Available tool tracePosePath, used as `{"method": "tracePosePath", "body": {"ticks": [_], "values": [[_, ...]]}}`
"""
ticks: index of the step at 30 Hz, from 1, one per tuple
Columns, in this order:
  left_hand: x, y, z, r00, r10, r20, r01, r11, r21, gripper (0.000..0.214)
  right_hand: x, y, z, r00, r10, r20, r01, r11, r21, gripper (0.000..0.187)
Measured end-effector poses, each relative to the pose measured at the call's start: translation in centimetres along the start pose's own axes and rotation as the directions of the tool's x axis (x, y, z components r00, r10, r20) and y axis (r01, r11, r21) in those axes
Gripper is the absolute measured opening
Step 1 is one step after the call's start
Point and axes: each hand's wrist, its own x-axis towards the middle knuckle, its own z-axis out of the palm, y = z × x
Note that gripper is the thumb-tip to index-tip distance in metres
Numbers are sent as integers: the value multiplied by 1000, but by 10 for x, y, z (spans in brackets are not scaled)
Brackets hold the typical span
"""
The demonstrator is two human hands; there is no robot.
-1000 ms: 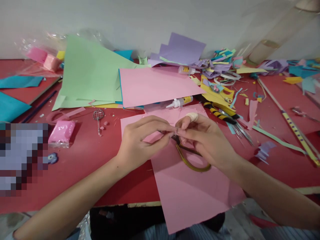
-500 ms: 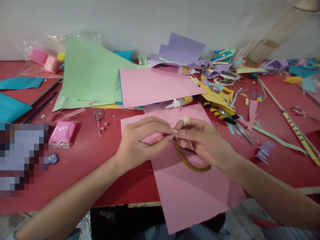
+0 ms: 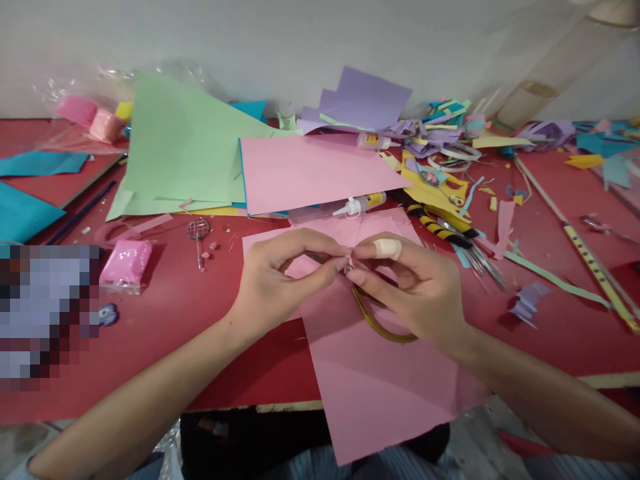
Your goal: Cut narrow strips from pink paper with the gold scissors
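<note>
My left hand (image 3: 280,277) and my right hand (image 3: 415,287) meet fingertip to fingertip above a pink paper sheet (image 3: 370,380) on the red table (image 3: 170,320). Both pinch a tiny pink piece (image 3: 349,261) between thumb and fingers. A bandage wraps my right index finger (image 3: 387,249). Scissors with yellow handles (image 3: 377,323) lie on the pink sheet, partly under my right hand. The pinched piece is too small to make out in detail.
A glue bottle (image 3: 360,203) lies just beyond my hands. Large green (image 3: 175,150), pink (image 3: 310,170) and purple (image 3: 365,97) sheets lie further back. Paper scraps and pliers (image 3: 445,230) crowd the right. A pink packet (image 3: 125,265) and a small metal whisk (image 3: 199,233) sit left.
My right hand has rolled so its bandaged index finger lies on top, stretched toward the left fingertips. The left hand stays almost where it was, still pinching.
</note>
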Motion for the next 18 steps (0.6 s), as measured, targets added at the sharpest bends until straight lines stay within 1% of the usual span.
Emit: {"method": "tracePosePath", "body": {"ticks": [3, 5, 8, 10, 14, 18], "values": [[0, 1, 1, 1000, -18, -7, 18, 1000, -25, 18, 0, 2, 0, 993, -118, -13, 116, 986, -120, 20], [0, 2, 1, 999, -32, -7, 32, 999, -40, 17, 0, 2, 0, 975, -221, -9, 212, 946, -244, 25], [-1, 3, 3, 998, -53, -15, 52, 997, -60, 18, 1, 4, -2, 922, -385, 40, 367, 835, -410, 32], [-2, 4, 5, 998, -60, -30, 58, 996, -66, 19, 2, 5, -3, 882, -465, 74, 439, 756, -485, 33], [-5, 3, 7, 995, -74, -65, 70, 996, -59, 19, 4, 8, -5, 814, -568, 117, 516, 617, -594, 32], [-6, 2, 10, 993, -91, -72, 87, 995, -55, 19, 7, 6, -6, 788, -597, 153, 539, 546, -642, 29]]}}
